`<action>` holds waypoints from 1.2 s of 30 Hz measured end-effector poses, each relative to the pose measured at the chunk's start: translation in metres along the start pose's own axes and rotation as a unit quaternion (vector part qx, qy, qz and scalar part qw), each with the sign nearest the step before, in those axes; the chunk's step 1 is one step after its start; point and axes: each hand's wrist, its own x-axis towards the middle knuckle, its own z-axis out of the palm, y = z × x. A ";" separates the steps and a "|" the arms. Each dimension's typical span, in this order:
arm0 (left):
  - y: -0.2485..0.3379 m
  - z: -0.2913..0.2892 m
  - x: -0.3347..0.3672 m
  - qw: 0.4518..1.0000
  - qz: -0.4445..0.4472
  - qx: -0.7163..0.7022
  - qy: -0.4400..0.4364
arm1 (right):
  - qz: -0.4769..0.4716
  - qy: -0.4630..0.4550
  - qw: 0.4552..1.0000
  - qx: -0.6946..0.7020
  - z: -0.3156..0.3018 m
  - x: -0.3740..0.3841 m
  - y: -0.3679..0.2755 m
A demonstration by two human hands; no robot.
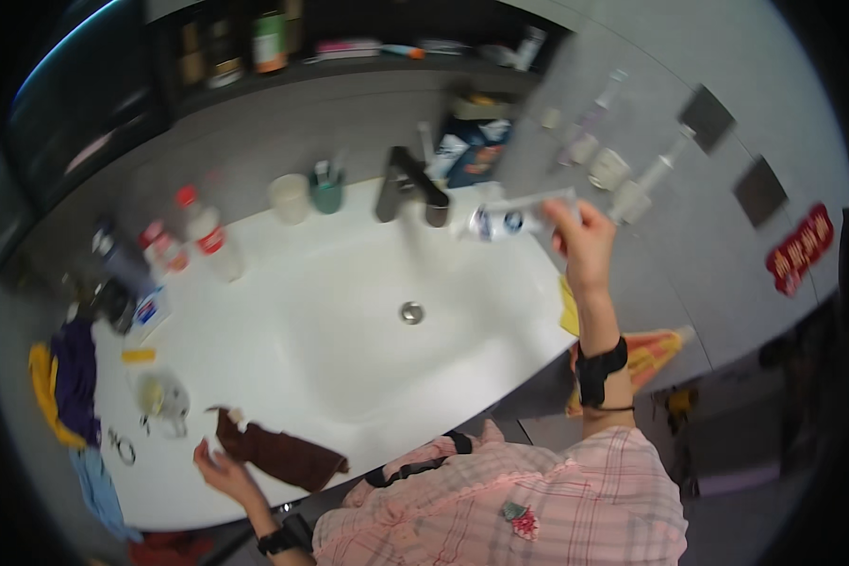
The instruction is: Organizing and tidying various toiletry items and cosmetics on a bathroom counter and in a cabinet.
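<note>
My right hand is raised over the right end of the white washbasin. It pinches one end of a white squeeze tube with blue marks, which looks like a toothpaste tube. The tube lies nearly level beside the black faucet, slightly blurred. Low at the left, my left hand is at the counter with its fingers apart and nothing in them. A brown cloth lies right next to it on the basin's front edge; whether the fingers touch it I cannot tell.
Along the back left stand a red-capped bottle, a white cup and a green cup. A clear glass mug is near the left edge. A dark shelf overhangs the back. Wall-mounted toothbrushes hang at right.
</note>
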 end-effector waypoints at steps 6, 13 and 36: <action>0.001 0.010 0.004 1.000 -0.018 -0.009 -0.018 | -0.136 0.197 0.971 -0.022 -0.125 0.118 -0.008; -0.007 0.009 0.003 1.000 -0.017 0.012 -0.015 | -0.099 0.167 0.955 -0.224 -0.146 0.182 0.001; -0.006 0.009 -0.001 0.999 -0.024 -0.010 -0.034 | -0.250 0.123 0.780 -0.561 -0.137 0.209 0.038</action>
